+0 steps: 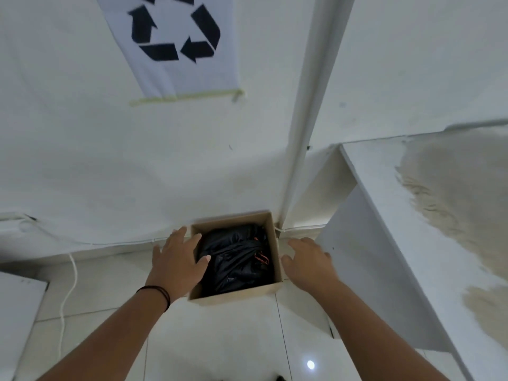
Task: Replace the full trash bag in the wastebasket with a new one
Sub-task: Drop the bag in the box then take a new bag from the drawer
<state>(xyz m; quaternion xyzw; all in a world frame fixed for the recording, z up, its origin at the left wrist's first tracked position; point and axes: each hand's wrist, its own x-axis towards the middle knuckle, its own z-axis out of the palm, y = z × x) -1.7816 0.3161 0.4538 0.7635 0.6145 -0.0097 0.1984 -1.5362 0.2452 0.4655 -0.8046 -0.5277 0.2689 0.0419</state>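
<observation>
Both hands reach for the bagged box, nothing gripped yet.

The cardboard wastebasket [270,290] stands on the tiled floor against the wall, with the black trash bag [236,259] bunched down inside it (an orange-red tie [261,258] shows near the right wall). The left hand [176,259] hovers over the left rim, fingers [196,242] spread wide and holding nothing; the right hand [309,261] is just outside the right wall, fingers loosely apart and also bare. The risk, as I judge it: grabbing loose film rather than the tie could tear the bag or drag the light box up with it.
</observation>
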